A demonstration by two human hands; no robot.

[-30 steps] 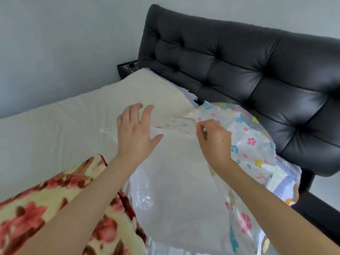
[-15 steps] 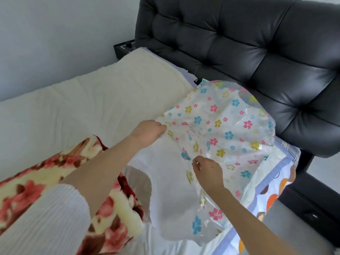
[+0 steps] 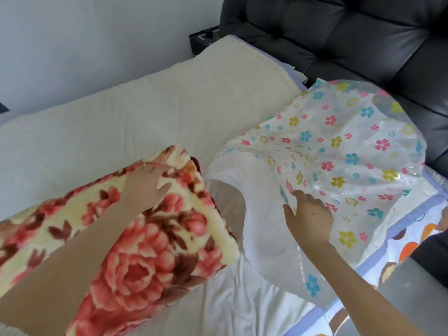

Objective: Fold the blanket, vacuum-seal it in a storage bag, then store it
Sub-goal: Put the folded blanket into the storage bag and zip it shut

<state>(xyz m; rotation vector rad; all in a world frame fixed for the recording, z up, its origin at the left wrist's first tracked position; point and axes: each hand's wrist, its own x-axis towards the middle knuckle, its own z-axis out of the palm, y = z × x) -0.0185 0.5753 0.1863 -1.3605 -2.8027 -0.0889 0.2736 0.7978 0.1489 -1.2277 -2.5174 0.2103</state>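
Note:
The folded blanket (image 3: 150, 243), cream with large pink and red flowers, lies on the bed at the lower left. My left hand (image 3: 145, 183) rests flat on its far end, fingers spread. To its right lies the storage bag (image 3: 339, 154), clear plastic printed with small coloured flowers, puffed up with its mouth gaping toward the blanket. My right hand (image 3: 308, 217) holds the upper edge of that mouth, fingers on the plastic.
The bed carries a cream cover (image 3: 145, 100) and a white sheet (image 3: 218, 299). A black tufted headboard (image 3: 351, 37) stands behind the bag. A dark bedside unit (image 3: 203, 37) sits by the wall. A patterned quilt edge (image 3: 400, 251) hangs at the right.
My left hand has let go of the bag's mouth and moved left onto the folded blanket. My right hand stayed at the bag's opening. The view tilted downward.

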